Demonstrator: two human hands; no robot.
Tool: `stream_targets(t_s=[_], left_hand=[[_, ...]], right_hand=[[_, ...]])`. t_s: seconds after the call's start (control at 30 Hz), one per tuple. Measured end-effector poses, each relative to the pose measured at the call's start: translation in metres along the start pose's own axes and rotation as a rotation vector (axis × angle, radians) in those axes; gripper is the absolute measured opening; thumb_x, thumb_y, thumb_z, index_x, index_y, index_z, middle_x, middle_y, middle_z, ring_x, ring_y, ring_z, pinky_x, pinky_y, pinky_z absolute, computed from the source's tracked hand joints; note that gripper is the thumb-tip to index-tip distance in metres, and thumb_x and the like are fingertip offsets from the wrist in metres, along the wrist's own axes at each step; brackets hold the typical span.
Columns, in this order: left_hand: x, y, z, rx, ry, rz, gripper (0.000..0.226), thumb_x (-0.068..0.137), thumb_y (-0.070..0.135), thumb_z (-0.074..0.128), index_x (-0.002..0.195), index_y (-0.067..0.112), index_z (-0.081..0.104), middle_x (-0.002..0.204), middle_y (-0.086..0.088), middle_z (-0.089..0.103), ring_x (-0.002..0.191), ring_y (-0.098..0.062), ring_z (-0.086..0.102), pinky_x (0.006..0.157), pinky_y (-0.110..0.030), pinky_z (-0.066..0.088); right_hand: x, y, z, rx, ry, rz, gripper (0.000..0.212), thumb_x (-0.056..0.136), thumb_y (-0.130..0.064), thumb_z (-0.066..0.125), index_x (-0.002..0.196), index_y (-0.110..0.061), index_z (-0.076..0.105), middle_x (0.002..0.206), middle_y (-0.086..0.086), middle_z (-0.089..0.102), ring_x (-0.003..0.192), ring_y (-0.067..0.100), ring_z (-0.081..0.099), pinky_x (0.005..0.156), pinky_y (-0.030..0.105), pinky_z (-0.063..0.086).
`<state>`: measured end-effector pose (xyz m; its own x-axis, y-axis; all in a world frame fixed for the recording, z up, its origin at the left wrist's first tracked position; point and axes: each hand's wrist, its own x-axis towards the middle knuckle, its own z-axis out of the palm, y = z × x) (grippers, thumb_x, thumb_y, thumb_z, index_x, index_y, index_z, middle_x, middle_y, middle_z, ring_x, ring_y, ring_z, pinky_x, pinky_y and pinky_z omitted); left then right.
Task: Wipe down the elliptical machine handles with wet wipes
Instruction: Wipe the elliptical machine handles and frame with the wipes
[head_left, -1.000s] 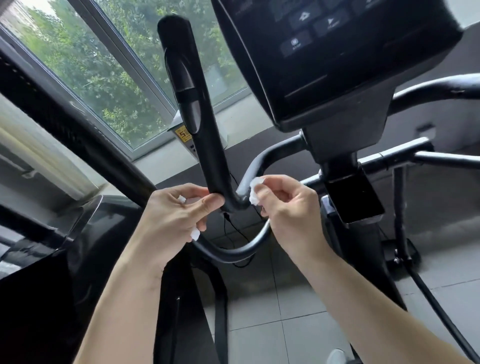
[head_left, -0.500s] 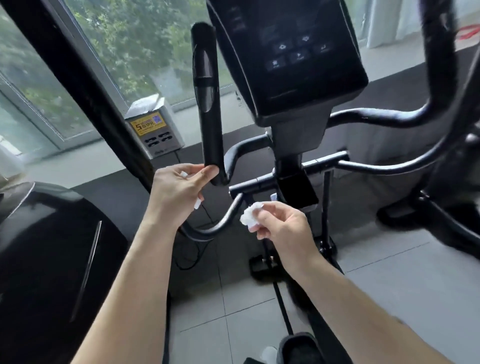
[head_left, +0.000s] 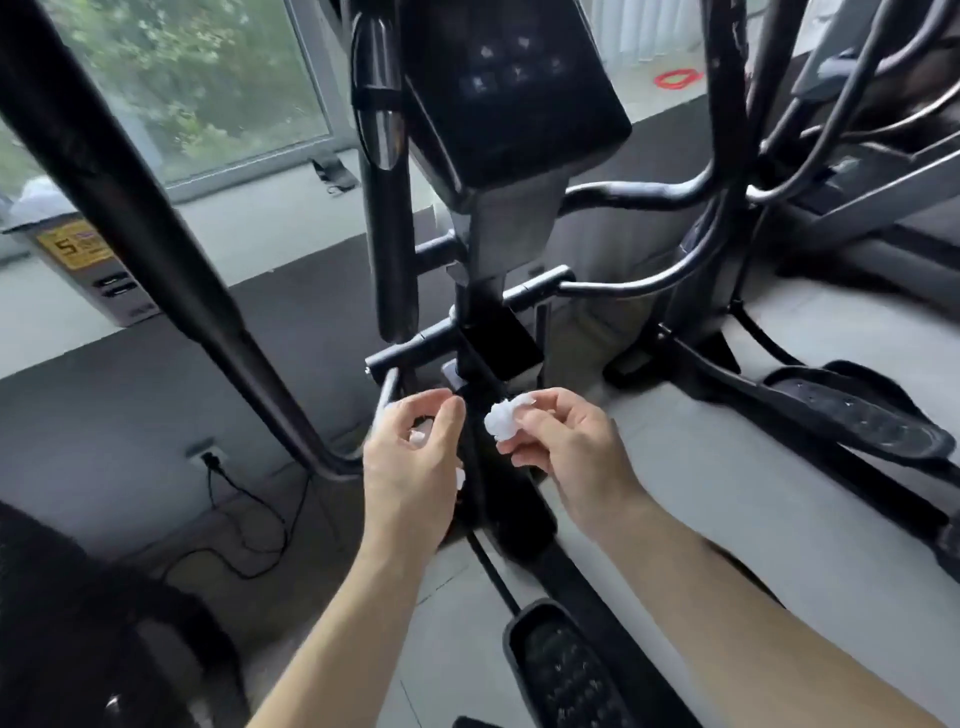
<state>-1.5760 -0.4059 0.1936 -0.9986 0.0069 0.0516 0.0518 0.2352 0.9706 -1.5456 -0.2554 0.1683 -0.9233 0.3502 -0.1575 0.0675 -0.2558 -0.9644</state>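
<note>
The black elliptical stands in front of me, with its console (head_left: 511, 93) at the top and the upright left handle (head_left: 387, 197) beside it. My right hand (head_left: 566, 447) pinches a crumpled white wet wipe (head_left: 501, 418) in front of the centre post. My left hand (head_left: 413, 467) hangs just left of it, below the handle and off it, fingers curled around a small bit of white wipe (head_left: 421, 434). The right handle (head_left: 727, 130) rises at the upper right, untouched.
A thick black moving arm (head_left: 130, 208) runs diagonally across the left. Foot pedals lie at the bottom centre (head_left: 566, 670) and at the right (head_left: 852, 415). A small box with a yellow label (head_left: 88, 265) sits on the window ledge. A cable (head_left: 244, 519) trails from a wall socket.
My left hand has let go of the left handle and dropped below it. My right hand with the wipe has come down next to it. The view has tilted down and to the right.
</note>
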Motion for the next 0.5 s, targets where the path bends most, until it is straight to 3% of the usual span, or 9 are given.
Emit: stream_targets(t_s=[0.1,0.2,0.3,0.4,0.5], left_hand=[[-0.017,-0.046,0.029,0.042,-0.386,-0.252,0.027,0.099,0.044,0.061,0.093,0.021,0.074,0.065,-0.004,0.063,0.048,-0.013,0.055,0.048,-0.026,0.04],[-0.051,-0.09,0.068,0.175,-0.726,-0.414,0.029,0.099,0.038,0.058,0.097,0.013,0.072,0.072,-0.013,0.067,0.05,-0.021,0.053,0.042,-0.024,0.035],[-0.106,-0.117,0.106,0.244,-1.007,-0.421,0.02,0.091,0.021,0.055,0.097,0.012,0.072,0.089,-0.018,0.069,0.056,-0.023,0.057,0.051,-0.034,0.041],[-0.175,-0.126,0.139,0.315,-1.254,-0.41,0.028,0.093,0.0,0.048,0.109,0.005,0.07,0.105,-0.012,0.07,0.065,-0.018,0.058,0.056,-0.028,0.044],[-0.26,-0.117,0.167,0.353,-1.459,-0.333,0.023,0.088,0.002,0.059,0.11,0.009,0.063,0.101,-0.011,0.067,0.06,-0.014,0.056,0.048,-0.021,0.042]], right_hand=[[-0.031,0.046,-0.024,-0.077,0.174,0.102,0.007,0.096,-0.007,0.066,0.096,-0.007,0.073,0.082,0.007,0.077,0.075,0.017,0.073,0.072,0.029,0.06],[-0.088,0.101,-0.064,-0.107,0.371,0.246,0.002,0.089,-0.006,0.073,0.089,-0.008,0.073,0.069,0.001,0.073,0.065,0.013,0.067,0.065,0.026,0.056],[-0.162,0.142,-0.107,-0.126,0.581,0.345,0.008,0.089,-0.007,0.076,0.089,-0.002,0.069,0.068,0.006,0.072,0.06,0.016,0.065,0.055,0.025,0.051],[-0.236,0.166,-0.146,-0.096,0.782,0.388,0.011,0.091,-0.002,0.071,0.083,-0.003,0.065,0.066,0.009,0.07,0.056,0.018,0.064,0.051,0.027,0.048],[-0.314,0.176,-0.185,-0.069,0.961,0.366,0.01,0.092,-0.007,0.071,0.083,-0.007,0.067,0.069,0.007,0.073,0.062,0.02,0.069,0.056,0.029,0.051]])
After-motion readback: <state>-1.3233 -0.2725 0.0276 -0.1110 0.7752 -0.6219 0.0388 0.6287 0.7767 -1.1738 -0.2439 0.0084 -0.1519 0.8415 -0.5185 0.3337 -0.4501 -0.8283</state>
